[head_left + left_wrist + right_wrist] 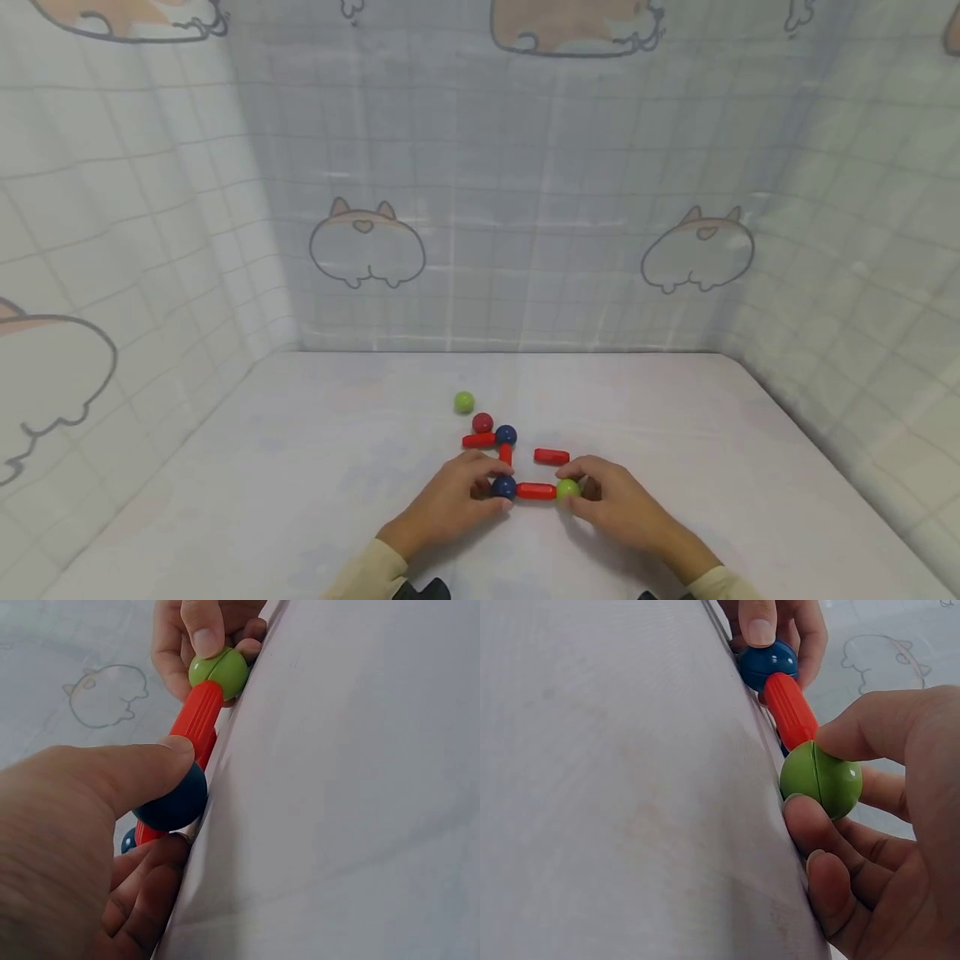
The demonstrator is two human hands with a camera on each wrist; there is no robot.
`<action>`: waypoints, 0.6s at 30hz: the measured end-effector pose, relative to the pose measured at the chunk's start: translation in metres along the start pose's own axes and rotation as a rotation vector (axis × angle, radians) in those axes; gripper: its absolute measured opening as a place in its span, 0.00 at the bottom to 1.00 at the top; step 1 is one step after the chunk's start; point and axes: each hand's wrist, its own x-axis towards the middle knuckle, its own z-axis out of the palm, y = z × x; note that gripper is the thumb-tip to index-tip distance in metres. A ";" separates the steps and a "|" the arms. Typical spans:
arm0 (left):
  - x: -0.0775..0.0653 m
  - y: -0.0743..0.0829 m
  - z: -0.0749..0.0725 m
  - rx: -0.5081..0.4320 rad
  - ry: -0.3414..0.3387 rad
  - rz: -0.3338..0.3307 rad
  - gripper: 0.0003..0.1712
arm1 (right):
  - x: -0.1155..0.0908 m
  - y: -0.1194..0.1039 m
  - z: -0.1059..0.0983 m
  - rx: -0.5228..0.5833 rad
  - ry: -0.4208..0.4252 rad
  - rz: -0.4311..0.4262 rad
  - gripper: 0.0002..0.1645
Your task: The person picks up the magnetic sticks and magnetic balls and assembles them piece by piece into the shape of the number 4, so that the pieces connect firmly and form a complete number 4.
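Note:
My left hand (457, 490) pinches a blue ball (504, 487) between thumb and fingers at the table's near middle. My right hand (618, 504) holds a green ball (567, 490) in the same way. A red ridged rod (536, 492) bridges the two balls, touching both; the right wrist view shows this rod (791, 710) meeting the green ball (821, 780). Another red rod (506, 454) runs from the held blue ball away to a second blue ball (506, 435). From that ball a third red rod (478, 440) points left.
A red ball (482, 423) sits beside the far blue ball. Farther back lies a loose green ball (464, 402). One separate red rod (552, 457) rests just beyond my right fingers. Patterned curtains (480, 167) surround the white table (337, 417) at the back and sides.

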 end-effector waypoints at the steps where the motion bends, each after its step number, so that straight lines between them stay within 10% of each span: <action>1: 0.000 -0.001 -0.001 -0.011 -0.001 0.006 0.23 | 0.000 0.000 0.000 0.009 0.001 0.004 0.20; 9: -0.001 -0.006 -0.009 -0.101 0.050 0.011 0.19 | 0.000 -0.004 0.001 0.029 -0.009 -0.015 0.20; 18: 0.014 -0.009 -0.016 0.048 0.350 0.069 0.08 | 0.002 -0.003 0.000 0.013 -0.001 0.017 0.19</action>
